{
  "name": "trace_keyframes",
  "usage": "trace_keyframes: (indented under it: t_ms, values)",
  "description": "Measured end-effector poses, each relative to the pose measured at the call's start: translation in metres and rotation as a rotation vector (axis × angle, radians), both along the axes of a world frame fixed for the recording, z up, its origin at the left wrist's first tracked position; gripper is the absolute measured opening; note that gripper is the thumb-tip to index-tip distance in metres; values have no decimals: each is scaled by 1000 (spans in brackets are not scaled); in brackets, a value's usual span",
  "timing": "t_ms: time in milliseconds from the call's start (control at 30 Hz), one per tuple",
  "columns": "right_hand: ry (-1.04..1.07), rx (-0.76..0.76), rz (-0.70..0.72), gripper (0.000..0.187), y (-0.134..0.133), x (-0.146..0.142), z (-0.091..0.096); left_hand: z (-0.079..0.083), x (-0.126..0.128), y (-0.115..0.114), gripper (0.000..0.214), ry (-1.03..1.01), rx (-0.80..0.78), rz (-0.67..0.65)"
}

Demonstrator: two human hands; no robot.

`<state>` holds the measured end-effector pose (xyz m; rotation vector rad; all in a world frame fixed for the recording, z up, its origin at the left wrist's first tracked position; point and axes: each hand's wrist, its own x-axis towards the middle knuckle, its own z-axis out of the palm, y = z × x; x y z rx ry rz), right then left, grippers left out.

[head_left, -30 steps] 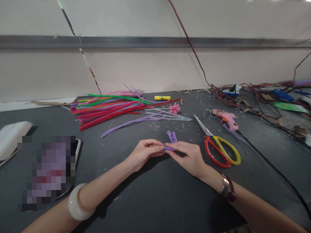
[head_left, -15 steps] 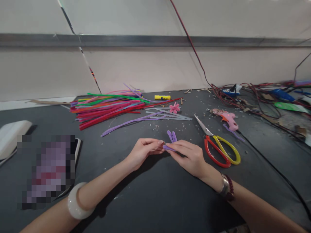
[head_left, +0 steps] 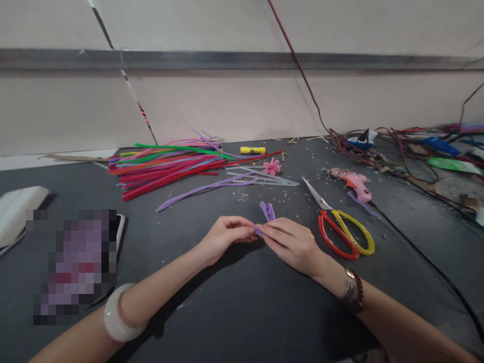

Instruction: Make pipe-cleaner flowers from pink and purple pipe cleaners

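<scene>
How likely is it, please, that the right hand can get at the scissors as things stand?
Quite likely: the right hand lies close to the scissors, and nothing appears to stand between them. It would probably have to let go of the purple pipe cleaner first.

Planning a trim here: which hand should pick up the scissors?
Right, probably: the right hand lies closest to the red-and-yellow-handled scissors, on its outer side. The left hand is farther off, beyond the purple pipe cleaner held between both hands.

Dark workbench point(head_left: 245, 322) with pipe cleaners point(head_left: 166, 169), scissors point(head_left: 315, 196)
</scene>
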<state>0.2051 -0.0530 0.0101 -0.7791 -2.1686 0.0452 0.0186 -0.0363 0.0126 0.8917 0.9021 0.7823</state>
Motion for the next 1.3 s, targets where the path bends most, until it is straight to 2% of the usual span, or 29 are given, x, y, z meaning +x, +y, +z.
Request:
trace_keyframes:
  t_ms: [233, 467, 567, 700, 833, 967, 1067, 1167, 1300]
  values:
    - [-139, 40, 25, 27, 1, 4, 1, 0, 1, 1, 13, -23, -9, -16]
    - [-90, 53, -4, 24, 3, 3, 1, 0, 2, 0, 15, -26, 1, -21]
    - [-22, 48, -28, 22, 4, 2, -2, 0, 2, -1, 20, 12, 67, -33]
    - [88, -117, -24, 21, 3, -2, -4, -2, 3, -1, 21, 102, 202, -3]
    - [208, -338, -16, 18, 1, -6, 4, -2, 3, -1, 19, 145, 288, 64]
    - [315, -623, -73, 15, 3, -7, 7, 1, 5, -4, 16, 204, 404, 103]
    - [385, -825, -61, 14, 5, -6, 6, 3, 5, -6, 13, 240, 481, 93]
    - [397, -907, -24, 11, 8, -5, 6, 3, 5, -7, 10, 269, 558, 80]
    - [342, -896, -18, 10, 10, -4, 6, 4, 5, -7, 11, 305, 628, 52]
